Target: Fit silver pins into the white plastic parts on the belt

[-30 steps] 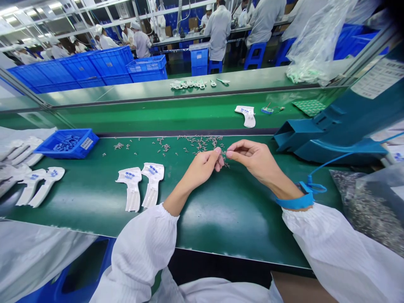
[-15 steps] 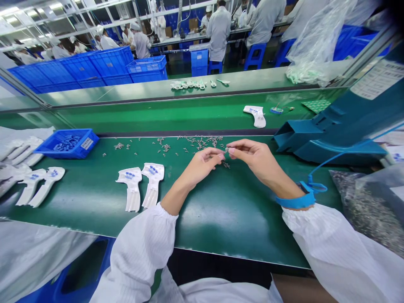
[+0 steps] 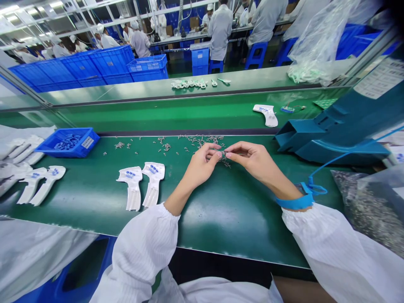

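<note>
Tiny silver metal parts (image 3: 202,143) lie scattered over a glossy green bench mat (image 3: 227,219), in a loose band running side to side near its far edge, with a small clump just below the fingertips. Baggy white ribbed sleeves (image 3: 142,248) lead out to the left hand (image 3: 200,166) and right hand (image 3: 254,159), which reach in from the near side until their fingertips almost meet above that clump. Neither hand is clearly nearer to it. On each hand, thumb and forefinger are pinched together, but any part between them is too small to make out, and no single part's long axis can be read.

A blue wrist strap (image 3: 295,202) circles the right wrist, its coiled blue cord (image 3: 317,189) running off to the right. Left of the hands stand two white plastic thermometer-shaped housings (image 3: 133,187) with blue print, and more lie beyond them. Farther left sits a blue plastic tray (image 3: 53,145) of small bluish parts, cut off from any clear detail. To the right are a teal plastic chute (image 3: 334,145) and a clear bag of small metal parts (image 3: 369,206). Past the bench, blue plastic crates (image 3: 94,67) line the aisle, and co-workers in white (image 3: 220,31) stand at other benches.
</note>
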